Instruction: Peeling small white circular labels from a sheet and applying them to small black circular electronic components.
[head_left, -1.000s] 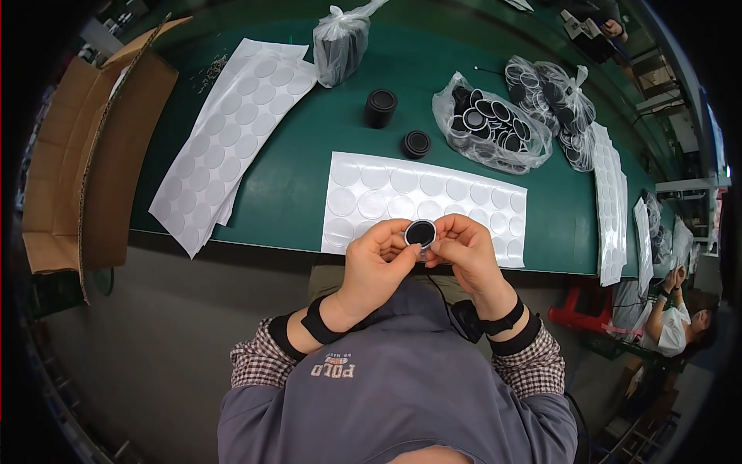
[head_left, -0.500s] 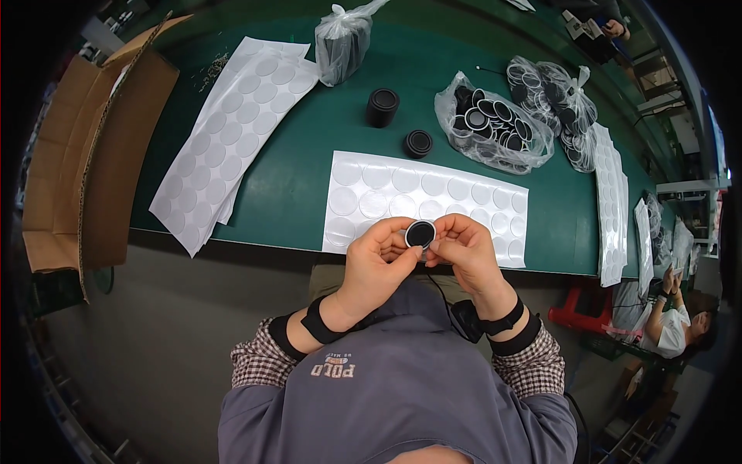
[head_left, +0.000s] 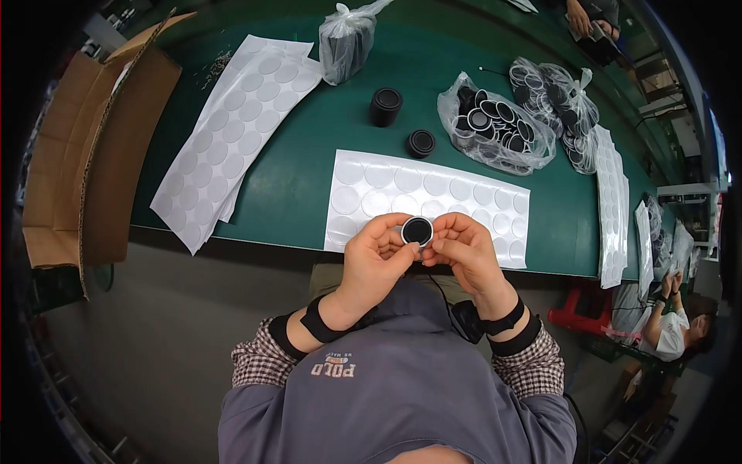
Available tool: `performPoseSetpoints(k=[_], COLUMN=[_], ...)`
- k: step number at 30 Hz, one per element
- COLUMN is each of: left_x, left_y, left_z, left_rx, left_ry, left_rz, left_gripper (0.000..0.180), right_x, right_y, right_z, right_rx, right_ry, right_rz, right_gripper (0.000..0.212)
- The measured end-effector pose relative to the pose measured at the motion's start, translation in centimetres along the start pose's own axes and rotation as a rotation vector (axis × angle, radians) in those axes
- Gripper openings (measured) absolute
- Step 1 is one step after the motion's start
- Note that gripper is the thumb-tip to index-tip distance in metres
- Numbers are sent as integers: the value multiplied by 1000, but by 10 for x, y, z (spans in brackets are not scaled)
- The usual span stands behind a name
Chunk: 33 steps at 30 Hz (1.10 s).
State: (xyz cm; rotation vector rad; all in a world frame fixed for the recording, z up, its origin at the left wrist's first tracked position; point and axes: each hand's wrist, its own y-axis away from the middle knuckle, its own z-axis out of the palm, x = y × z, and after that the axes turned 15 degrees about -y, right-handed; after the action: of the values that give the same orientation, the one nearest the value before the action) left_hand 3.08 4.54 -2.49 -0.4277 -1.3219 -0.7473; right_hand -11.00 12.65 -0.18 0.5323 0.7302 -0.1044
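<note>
A round black disc with a white rim [head_left: 417, 230] is held up in front of me, its black face showing. My left hand [head_left: 378, 252] pinches it from the left, thumb at its lower edge and fingers curled behind. On the opposite side, my right hand [head_left: 470, 255] has its thumb and fingers closed at the disc's right edge. Just beyond both hands lies a white sheet of round stickers [head_left: 456, 187], partly covered by my fingers. Behind that sheet are a short black stack of discs [head_left: 420, 144] and a taller black stack [head_left: 385, 107].
An open clear bag of white-rimmed black discs [head_left: 495, 127] sits right of the stacks, near tied bags [head_left: 553, 93]. More sticker sheets [head_left: 232, 139] lie left, beside a cardboard box [head_left: 124, 155]. A tied bag [head_left: 345, 46] stands farther back. Other people work at right.
The disc has shifted slightly left and tilted to face up more squarely. Both hands keep nearly the same place and grip.
</note>
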Motion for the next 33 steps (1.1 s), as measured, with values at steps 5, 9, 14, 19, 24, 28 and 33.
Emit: performPoseSetpoints(k=[5,9,14,19,24,28,33], left_x=[1,-3,0,2,3,3,11], left_y=[0,0,0,0,0,2,-1], left_z=[-2,0,0,0,-3,-6,-5], left_rx=[-24,27,91,84,18,-32,-78], left_ry=[-38,-110,-314,-34,211,334,443], left_rz=[-6,66,192,64,-72,-150,-235], left_gripper=[34,34,32,21,15,13,11], right_x=[4,5,6,14,17,20,17], right_y=[-1,-2,1,2,3,5,2], right_z=[1,-3,3,9,15,15,17], right_rx=[19,53,83,85,70,26,16], right_ry=[114,181,229,211,208,244,246], right_rz=[-106,-189,-207,-255,-262,-251,-243], right_gripper=[17,13,9,8,9,11,11])
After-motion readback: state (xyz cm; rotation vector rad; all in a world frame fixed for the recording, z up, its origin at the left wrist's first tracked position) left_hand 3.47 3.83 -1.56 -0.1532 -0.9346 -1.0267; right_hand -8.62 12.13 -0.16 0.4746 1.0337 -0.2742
